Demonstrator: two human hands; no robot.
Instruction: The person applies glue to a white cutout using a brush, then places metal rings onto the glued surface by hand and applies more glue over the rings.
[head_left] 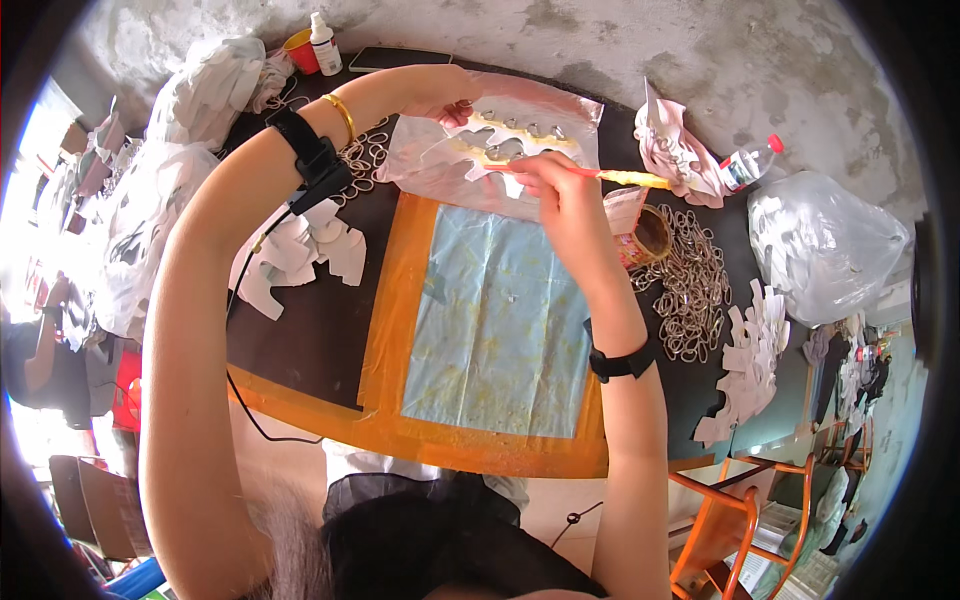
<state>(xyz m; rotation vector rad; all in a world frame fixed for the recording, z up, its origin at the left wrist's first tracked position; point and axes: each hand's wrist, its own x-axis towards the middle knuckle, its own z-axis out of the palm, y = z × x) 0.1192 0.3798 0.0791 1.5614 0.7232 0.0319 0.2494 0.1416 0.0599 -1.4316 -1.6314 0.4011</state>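
My right hand (562, 190) is closed round a thin red and yellow stick (635, 179), held nearly level. Its red end reaches left over white cut pieces (482, 172) with yellowish edges. Several metal rings (515, 124) sit along these pieces, on a clear plastic sheet (420, 150) at the far side of the table. At the sheet's far left, my left hand (440, 95) has its fingers curled down by the upper row of pieces. What those fingertips hold, if anything, is hidden.
Right of the sheet stand an open round tin (650, 235) and a heap of metal rings (690, 290). A bottle with a red cap (750, 163) lies near a plastic bag (825, 250). Blue sheeting (500, 320) is taped nearest me. White cut pieces (300, 245) lie left.
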